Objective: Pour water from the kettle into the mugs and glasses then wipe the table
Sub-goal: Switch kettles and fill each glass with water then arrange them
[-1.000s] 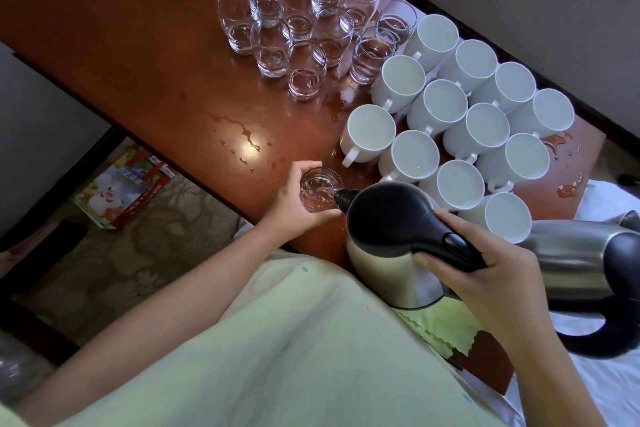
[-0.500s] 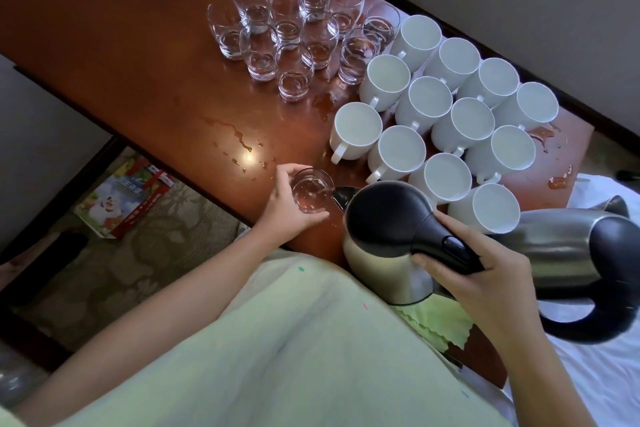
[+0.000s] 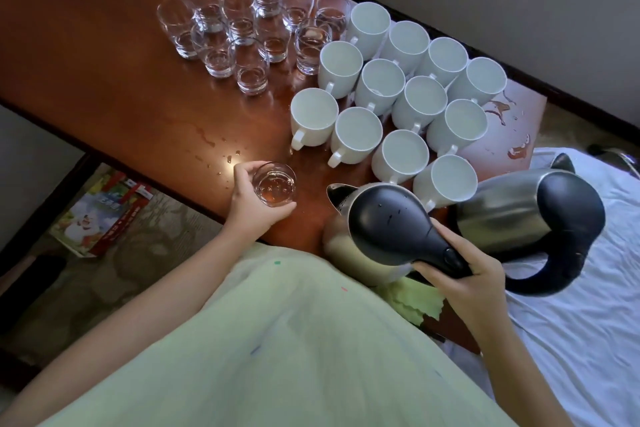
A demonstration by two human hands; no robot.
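My left hand (image 3: 254,204) grips a small clear glass (image 3: 274,184) holding some water, near the front edge of the brown wooden table (image 3: 104,73). My right hand (image 3: 460,284) grips the black handle of a steel kettle (image 3: 374,229), whose spout points toward the glass with a gap between them. Several white mugs (image 3: 391,104) stand clustered at the right of the table. Several clear glasses (image 3: 242,21) stand grouped at the back.
A second steel kettle (image 3: 530,215) with a black lid sits at the right, over white bedding (image 3: 588,340). A green cloth (image 3: 415,302) lies under the held kettle. Water spills (image 3: 512,128) mark the table's right corner, droplets (image 3: 221,152) its front. A colourful box (image 3: 100,215) lies on the floor.
The kettle's spout has drawn back from the glass to the right and levelled out. My left hand has shifted the glass slightly left.
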